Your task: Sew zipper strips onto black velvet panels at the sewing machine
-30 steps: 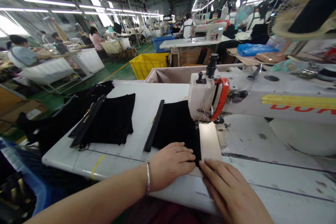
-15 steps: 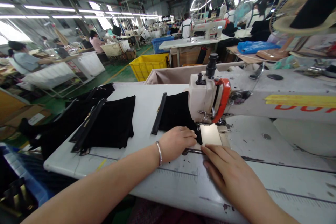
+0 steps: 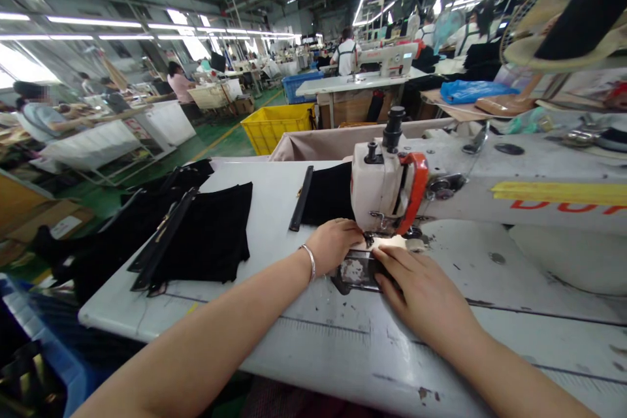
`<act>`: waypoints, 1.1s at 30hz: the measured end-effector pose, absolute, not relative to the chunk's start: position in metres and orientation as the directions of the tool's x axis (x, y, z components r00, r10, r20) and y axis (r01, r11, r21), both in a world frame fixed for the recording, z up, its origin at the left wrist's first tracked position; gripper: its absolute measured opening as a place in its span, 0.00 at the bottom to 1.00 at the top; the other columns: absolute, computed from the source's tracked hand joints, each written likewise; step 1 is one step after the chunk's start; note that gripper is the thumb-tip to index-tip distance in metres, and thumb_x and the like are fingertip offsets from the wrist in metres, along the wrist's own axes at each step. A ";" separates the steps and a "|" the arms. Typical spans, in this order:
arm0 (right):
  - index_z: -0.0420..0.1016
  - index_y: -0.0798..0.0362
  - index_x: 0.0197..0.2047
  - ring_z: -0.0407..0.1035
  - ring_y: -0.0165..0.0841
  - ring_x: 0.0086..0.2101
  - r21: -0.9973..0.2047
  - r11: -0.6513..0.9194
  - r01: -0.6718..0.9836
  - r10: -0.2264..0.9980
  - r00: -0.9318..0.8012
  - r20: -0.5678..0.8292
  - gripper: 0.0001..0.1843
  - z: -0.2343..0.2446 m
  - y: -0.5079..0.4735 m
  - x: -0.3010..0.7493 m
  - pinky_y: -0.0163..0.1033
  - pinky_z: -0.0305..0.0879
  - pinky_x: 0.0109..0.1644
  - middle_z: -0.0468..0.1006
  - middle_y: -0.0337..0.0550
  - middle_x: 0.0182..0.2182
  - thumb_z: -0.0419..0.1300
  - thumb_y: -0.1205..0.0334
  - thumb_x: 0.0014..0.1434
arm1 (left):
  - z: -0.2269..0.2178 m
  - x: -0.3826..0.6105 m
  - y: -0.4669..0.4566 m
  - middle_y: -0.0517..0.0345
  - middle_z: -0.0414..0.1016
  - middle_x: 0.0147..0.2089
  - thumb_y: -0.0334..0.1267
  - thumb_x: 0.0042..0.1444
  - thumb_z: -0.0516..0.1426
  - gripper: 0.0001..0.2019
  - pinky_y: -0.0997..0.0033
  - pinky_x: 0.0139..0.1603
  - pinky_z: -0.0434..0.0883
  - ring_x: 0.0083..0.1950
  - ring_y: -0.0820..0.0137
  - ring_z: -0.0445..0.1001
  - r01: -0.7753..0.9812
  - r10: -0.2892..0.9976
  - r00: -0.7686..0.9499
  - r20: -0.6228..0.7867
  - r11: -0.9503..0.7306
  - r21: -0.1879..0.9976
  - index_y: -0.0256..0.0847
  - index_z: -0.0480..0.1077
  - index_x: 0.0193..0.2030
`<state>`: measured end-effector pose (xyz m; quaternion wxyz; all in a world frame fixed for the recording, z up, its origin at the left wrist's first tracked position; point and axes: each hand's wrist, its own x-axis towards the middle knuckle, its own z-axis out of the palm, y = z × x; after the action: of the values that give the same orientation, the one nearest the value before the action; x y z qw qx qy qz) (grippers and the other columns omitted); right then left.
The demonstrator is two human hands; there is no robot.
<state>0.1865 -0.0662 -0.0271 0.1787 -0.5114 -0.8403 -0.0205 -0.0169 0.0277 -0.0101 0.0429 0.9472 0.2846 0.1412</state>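
A black fabric piece (image 3: 329,192) with a dark strip along its left edge lies partly behind the head of a sewing machine (image 3: 375,189). My left hand (image 3: 336,245) rests at its near edge, left of the presser foot, fingers together and laid down. Just right of the needle area, my right hand (image 3: 416,281) lies with fingers stretched out, its fingertips at a pale piece (image 3: 392,241) under the foot. Between my hands shows a worn metal plate (image 3: 356,270) in the machine bed. My fingers hide where the black and pale pieces meet.
On the table's left lie black pieces (image 3: 206,235) with dark strips, some hanging over the edge. A blue crate (image 3: 59,339) stands at lower left. Beyond the table are a fabric-lined bin (image 3: 313,144) and a yellow crate (image 3: 277,124). Other people sit at distant machines.
Both hands have moved forward, away from me. The black piece has slid farther back, and less of the pale piece shows. The metal plate is now uncovered between my hands.
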 end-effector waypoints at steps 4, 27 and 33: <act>0.67 0.54 0.60 0.67 0.41 0.47 -0.162 0.458 0.874 0.861 -0.390 0.326 0.22 -0.027 -0.065 0.184 0.52 0.64 0.54 0.71 0.49 0.54 0.53 0.61 0.64 | -0.010 -0.016 0.029 0.55 0.76 0.47 0.26 0.60 0.53 0.10 0.64 0.57 0.68 0.50 0.65 0.72 0.577 0.596 0.770 0.228 -0.803 0.150 0.39 0.75 0.43; 0.69 0.51 0.57 0.64 0.41 0.53 -0.291 0.369 0.883 0.879 -0.229 0.419 0.20 -0.028 -0.072 0.180 0.49 0.62 0.58 0.72 0.46 0.51 0.53 0.67 0.61 | -0.014 -0.020 0.022 0.55 0.74 0.53 0.34 0.58 0.58 0.14 0.62 0.58 0.70 0.54 0.66 0.72 0.554 0.643 0.665 0.380 -0.766 0.327 0.44 0.73 0.52; 0.68 0.52 0.56 0.62 0.45 0.54 -0.269 0.361 0.893 0.890 -0.244 0.384 0.19 -0.035 -0.068 0.187 0.56 0.59 0.57 0.71 0.51 0.52 0.51 0.66 0.63 | -0.012 -0.036 0.047 0.53 0.74 0.48 0.34 0.64 0.53 0.10 0.63 0.54 0.70 0.50 0.66 0.72 0.659 0.711 0.597 0.372 -0.699 0.279 0.41 0.75 0.47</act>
<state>0.1868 -0.0677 -0.0345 0.2418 -0.5651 -0.7888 -0.0027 -0.0357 0.0466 -0.0116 0.0564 0.8917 0.3841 0.2327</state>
